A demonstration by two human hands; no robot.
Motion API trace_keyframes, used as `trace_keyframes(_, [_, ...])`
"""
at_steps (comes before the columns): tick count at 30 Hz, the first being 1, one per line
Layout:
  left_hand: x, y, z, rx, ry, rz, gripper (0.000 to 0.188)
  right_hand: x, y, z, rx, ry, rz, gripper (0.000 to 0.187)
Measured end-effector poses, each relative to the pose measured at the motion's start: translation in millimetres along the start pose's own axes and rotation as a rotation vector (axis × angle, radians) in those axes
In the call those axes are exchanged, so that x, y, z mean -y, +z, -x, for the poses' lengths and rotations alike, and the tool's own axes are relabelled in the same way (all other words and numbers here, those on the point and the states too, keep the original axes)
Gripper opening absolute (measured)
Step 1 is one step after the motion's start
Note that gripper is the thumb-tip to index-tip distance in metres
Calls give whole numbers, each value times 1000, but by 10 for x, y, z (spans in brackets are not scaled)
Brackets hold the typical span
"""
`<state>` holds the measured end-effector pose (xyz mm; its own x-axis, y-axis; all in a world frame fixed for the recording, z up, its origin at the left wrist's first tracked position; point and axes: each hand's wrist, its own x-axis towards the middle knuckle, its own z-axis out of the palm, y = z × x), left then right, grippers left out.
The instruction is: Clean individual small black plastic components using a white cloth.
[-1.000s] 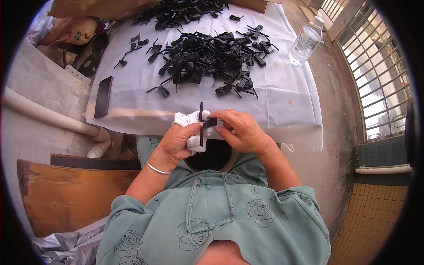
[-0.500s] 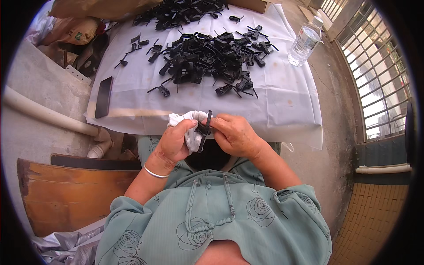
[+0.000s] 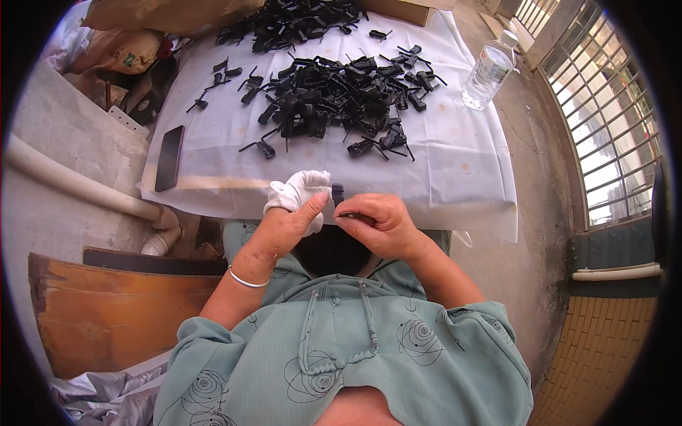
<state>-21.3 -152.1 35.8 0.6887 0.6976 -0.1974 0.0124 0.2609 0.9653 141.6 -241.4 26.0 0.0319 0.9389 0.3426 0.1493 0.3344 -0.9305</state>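
Just over the table's near edge, my right hand [image 3: 383,224] pinches a small black plastic part with a strap-like arm [image 3: 338,192] between thumb and fingers. Part of it is hidden by those fingers. Close beside it on the left is my left hand [image 3: 284,226], its thumb bare and its fingers covered by a white glove [image 3: 290,193]. The gloved fingers are spread from the thumb, with nothing visibly gripped. Farther back lies a heap of similar black plastic parts [image 3: 320,99], with thin arms sticking out.
A white-covered table [image 3: 426,177] carries a dark phone [image 3: 169,157] at left and a clear water bottle [image 3: 490,71] at right. Behind are another black heap [image 3: 291,25] and a cardboard box [image 3: 401,10]. A wooden board [image 3: 121,312] and a white pipe [image 3: 85,181] stand left.
The black part has come away from my left hand and turned, and is now in my right fingers. My left hand has loosened, its gloved fingers opening from the thumb.
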Motion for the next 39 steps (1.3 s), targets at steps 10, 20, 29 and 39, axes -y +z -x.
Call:
trace_keyframes(10, [34, 74, 17, 58, 107, 130, 23, 13, 257, 50, -174, -136, 169, 17])
trace_keyframes(20, [17, 128, 133, 17, 180, -192, 29, 26, 100, -23, -153, 70, 150, 16])
trace_keyframes(29, [69, 163, 101, -115, 480, -634, 30, -152, 261, 65, -206, 114, 161, 20])
trace_keyframes(39, [144, 178, 81, -122, 672, -692, 27, -132, 178, 56, -108, 48, 136, 22])
